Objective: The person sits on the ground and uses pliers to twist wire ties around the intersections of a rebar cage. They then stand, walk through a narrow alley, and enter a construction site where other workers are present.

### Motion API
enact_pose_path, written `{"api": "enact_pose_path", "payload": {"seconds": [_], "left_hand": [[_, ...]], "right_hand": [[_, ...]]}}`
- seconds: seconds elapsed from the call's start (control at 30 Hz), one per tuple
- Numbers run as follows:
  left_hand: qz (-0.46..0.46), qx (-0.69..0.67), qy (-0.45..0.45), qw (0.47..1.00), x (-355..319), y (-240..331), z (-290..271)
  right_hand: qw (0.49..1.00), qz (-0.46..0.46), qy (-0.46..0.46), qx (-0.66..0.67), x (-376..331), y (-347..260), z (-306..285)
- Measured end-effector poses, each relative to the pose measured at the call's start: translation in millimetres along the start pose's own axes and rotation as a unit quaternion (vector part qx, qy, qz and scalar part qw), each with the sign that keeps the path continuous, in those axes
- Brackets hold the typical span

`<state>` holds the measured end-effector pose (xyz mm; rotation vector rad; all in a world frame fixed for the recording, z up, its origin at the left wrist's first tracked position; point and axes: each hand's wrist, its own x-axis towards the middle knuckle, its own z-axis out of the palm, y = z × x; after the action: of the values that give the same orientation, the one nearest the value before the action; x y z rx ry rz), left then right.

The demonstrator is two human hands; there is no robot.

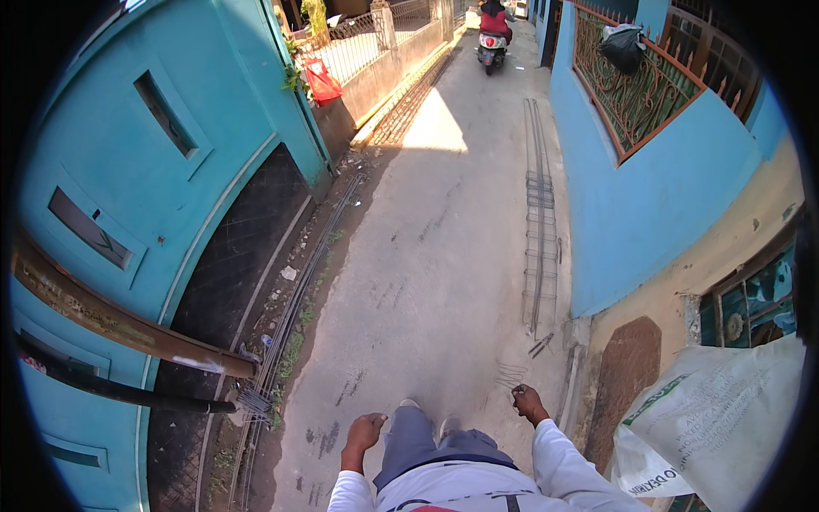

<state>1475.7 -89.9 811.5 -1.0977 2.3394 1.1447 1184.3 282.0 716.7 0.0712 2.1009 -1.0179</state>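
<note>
My right hand (531, 404) is closed at the fingertips on a bunch of thin bent steel stirrups (510, 374), which fan out just beyond it over the pavement. My left hand (365, 432) hangs in front of my left thigh with its fingers curled; whatever may be inside them is hidden. Ahead on the right lies a long rebar cage (539, 230), its several stirrups spaced along straight bars. A dark pincer-like hand tool (540, 346) rests on the ground by the cage's near end.
Loose long steel bars (294, 294) run along the left edge of the lane, past a rusty pole (128, 316). A blue wall (657, 205) bounds the right, with a large white sack (717, 418) near me. Up the lane is a person on a scooter (492, 47).
</note>
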Motion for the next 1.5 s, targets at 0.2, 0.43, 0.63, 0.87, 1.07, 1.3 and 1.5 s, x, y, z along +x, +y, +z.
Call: {"api": "enact_pose_path", "payload": {"seconds": [0.2, 0.43, 0.63, 0.87, 1.07, 1.3, 1.5], "left_hand": [[0.02, 0.037, -0.06, 0.997, 101, 44, -30], [0.064, 0.074, -0.109, 0.989, 269, 98, -89], [0.107, 0.127, -0.126, 0.978, 381, 150, -152], [0.147, 0.095, -0.114, 0.978, 491, 231, -151], [0.08, 0.049, -0.127, 0.987, 554, 247, -113], [-0.098, -0.147, -0.13, 0.976, 598, 279, -73], [-0.136, -0.153, -0.084, 0.975, 627, 286, -83]], "right_hand": [[0.989, 0.127, 0.046, 0.054, 9, 51, -4], [0.951, 0.222, 0.13, 0.169, 40, 56, 5], [0.923, 0.243, 0.184, 0.233, 80, -31, 10], [0.925, 0.239, 0.219, 0.197, 145, -58, -13], [0.942, 0.227, 0.184, 0.166, 253, -74, -74], [0.97, 0.077, 0.232, 0.008, 416, -108, -215], [0.966, 0.062, 0.218, 0.128, 489, -293, -294]]}}
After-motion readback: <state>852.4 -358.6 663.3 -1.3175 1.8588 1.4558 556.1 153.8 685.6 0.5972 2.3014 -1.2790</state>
